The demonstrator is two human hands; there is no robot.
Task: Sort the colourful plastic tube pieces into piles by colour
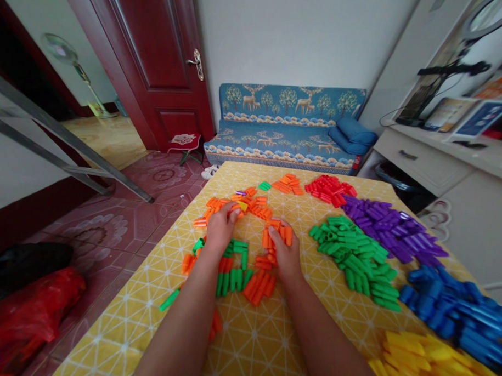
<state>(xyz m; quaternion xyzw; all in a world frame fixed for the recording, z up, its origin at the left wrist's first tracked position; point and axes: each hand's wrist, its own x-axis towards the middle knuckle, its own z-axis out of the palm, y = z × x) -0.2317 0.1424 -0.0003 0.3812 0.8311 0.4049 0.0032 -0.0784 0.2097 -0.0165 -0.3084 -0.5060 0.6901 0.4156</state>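
My left hand (220, 226) is closed, its thumb and forefinger pinched at the edge of a loose pile of orange plastic tubes (259, 210). An orange tube appears to be between the fingertips, partly hidden. Right by them lies a yellow tube (242, 206). My right hand (286, 252) is curled around a small group of orange tubes (268, 239), with the thumb on the near side and fingers behind. Beneath and between my forearms lie green tubes (234, 279) and another orange group (259, 287), set side by side.
Sorted heaps of red (330, 189), purple (392, 228), green (355, 257), blue (456, 307) and yellow (438, 362) tubes line the table's right side. A patterned yellow cloth (147, 321) covers the table. Beyond stand a blue sofa (285, 137) and a small stool (184, 142).
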